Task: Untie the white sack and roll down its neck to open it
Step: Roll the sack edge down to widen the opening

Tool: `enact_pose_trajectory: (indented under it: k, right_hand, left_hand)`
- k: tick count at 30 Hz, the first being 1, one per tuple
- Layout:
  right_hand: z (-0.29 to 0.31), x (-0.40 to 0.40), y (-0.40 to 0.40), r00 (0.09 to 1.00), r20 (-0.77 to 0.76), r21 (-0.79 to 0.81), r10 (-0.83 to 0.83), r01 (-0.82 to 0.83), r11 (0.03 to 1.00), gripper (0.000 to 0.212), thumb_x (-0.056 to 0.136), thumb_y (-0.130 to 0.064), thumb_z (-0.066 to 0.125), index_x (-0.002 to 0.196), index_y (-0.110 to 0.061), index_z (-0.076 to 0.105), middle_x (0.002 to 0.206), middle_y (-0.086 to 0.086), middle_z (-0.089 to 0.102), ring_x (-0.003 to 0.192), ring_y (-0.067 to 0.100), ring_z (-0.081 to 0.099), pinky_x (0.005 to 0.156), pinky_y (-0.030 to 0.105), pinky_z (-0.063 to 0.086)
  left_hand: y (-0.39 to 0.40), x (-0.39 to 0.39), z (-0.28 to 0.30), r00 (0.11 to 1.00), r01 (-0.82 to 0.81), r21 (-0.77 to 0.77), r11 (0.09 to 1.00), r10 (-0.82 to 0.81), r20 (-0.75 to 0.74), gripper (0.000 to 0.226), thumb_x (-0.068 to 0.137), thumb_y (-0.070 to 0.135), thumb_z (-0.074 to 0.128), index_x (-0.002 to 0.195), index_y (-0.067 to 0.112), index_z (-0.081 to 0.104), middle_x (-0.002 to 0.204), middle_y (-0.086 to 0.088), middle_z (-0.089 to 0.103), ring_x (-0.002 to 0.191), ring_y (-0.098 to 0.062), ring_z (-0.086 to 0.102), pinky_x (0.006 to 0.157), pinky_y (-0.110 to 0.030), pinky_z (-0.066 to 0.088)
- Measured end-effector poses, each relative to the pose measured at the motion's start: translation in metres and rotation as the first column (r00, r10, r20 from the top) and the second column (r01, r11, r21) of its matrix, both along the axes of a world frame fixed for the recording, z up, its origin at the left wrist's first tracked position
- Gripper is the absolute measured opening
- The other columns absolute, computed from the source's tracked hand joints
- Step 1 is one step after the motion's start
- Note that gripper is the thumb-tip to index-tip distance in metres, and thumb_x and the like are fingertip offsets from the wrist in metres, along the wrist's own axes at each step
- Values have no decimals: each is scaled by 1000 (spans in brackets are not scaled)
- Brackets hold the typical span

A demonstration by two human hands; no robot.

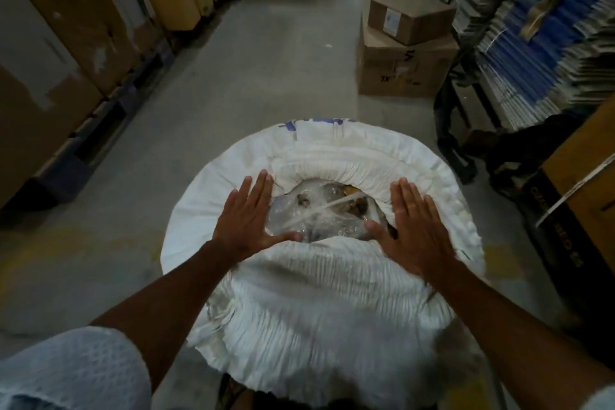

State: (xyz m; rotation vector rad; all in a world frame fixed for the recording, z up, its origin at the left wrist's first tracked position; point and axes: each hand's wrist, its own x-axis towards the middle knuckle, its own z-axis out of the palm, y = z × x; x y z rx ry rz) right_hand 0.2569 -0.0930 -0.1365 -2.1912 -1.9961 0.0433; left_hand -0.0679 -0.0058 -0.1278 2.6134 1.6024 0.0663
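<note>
A person is standing over a white sack (319, 280) on the grey concrete floor (233, 76) of a warehouse aisle, the sack's neck already lying rolled down into a thick, pleated collar around its mouth. The left hand (248, 223) is resting flat, fingers spread and gripping nothing, on the collar at the left side of the opening; the right hand (416, 226) is lying the same way on the right side, palm down, fingers straight and apart. Between the two hands a clear plastic liner (319, 213) is showing through the mouth, with dark, indistinct contents under it and a pale strip crossing it. Blue printing is running along the sack's far rim, too folded to read. A pale blue textured sleeve (66, 373) is covering the upper left arm.

Tall brown cartons (66, 17) are lining the left of the aisle on dark pallets. Ahead on the right, two cardboard boxes (406, 46) are sitting stacked: the upper one is carrying a white label whose text is too small to make out, and the lower one is bearing black marker strokes that cannot be read. Bundled stacks of blue and white flat stock (545, 43) are filling the shelving on the right. A strapped carton (585, 190) at the right edge is showing dark lettering along its lower band, blurred beyond reading
</note>
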Motion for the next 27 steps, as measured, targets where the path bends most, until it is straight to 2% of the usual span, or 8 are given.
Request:
enact_pose_trajectory:
  k: [6, 9, 11, 14, 16, 18, 22, 27]
  right_hand:
    - [37, -14, -2, 996, 22, 32, 85, -85, 996, 102, 85, -77, 24, 156, -3, 17, 165, 16, 13, 154, 26, 8, 125, 48, 3]
    - [79, -40, -21, 952, 52, 171, 301, -306, 937, 82, 90, -63, 38, 148, -5, 39, 156, 16, 37, 146, 31, 33, 123, 41, 13]
    - [99, -53, -41, 924, -12, -8, 383, -383, 924, 78, 93, -62, 45, 153, -15, 33, 153, 9, 43, 140, 29, 42, 117, 39, 27]
    - [103, -54, -57, 939, -49, -352, 342, -336, 874, 92, 89, -67, 52, 158, -18, 16, 146, 5, 48, 132, 22, 48, 107, 35, 40]
    - [113, -56, -62, 933, -105, -387, 344, -357, 850, 88, 85, -64, 62, 153, -19, 29, 140, 2, 54, 128, 21, 53, 102, 33, 43]
    - [128, -66, -69, 902, -121, -373, 414, -428, 823, 68, 86, -55, 67, 143, -24, 46, 135, -2, 58, 124, 18, 54, 97, 29, 42]
    - [145, -80, -88, 809, -238, -409, 537, -585, 700, 49, 84, -50, 71, 126, -29, 57, 124, -8, 61, 109, 9, 56, 88, 26, 45]
    - [172, -79, -98, 769, -478, -605, 424, -639, 476, 60, 76, -72, 67, 91, -13, 64, 81, -2, 65, 71, 14, 61, 65, 34, 50]
  left_hand:
    - [-13, 10, 38, 995, 94, 129, 987, -88, -55, 124, 72, 96, 14, 156, 4, 17, 166, -16, 10, 155, -29, -1, 124, -53, 6]
    - [-38, 17, 59, 952, 297, 308, 904, -307, -18, 99, 85, 84, 28, 147, 8, 41, 160, -19, 29, 153, -33, 16, 122, -55, 18]
    - [-57, 19, 66, 884, 429, 385, 817, -467, 8, 78, 89, 73, 42, 134, 11, 57, 151, -18, 47, 145, -34, 36, 116, -53, 33]
    - [-78, 10, 69, 893, 450, 29, 893, -449, -22, 83, 88, 66, 52, 151, 15, 35, 152, -13, 44, 136, -30, 48, 105, -40, 46]
    - [-84, 5, 72, 911, 348, -211, 913, -383, -155, 105, 83, 69, 59, 158, 16, 7, 149, -16, 45, 129, -32, 50, 104, -38, 40]
    - [-89, 8, 86, 886, 353, -192, 916, -393, -246, 106, 78, 65, 68, 157, 19, 13, 131, -17, 58, 118, -33, 55, 105, -39, 36]
    - [-103, 15, 121, 807, 558, -121, 821, -570, -155, 53, 79, 35, 72, 128, 26, 55, 107, -8, 71, 100, -30, 67, 93, -37, 45]
    - [-131, -25, 139, 764, 639, -178, 748, -645, 31, 36, 82, 37, 65, 115, 32, 50, 103, -3, 68, 95, -25, 64, 72, -36, 50]
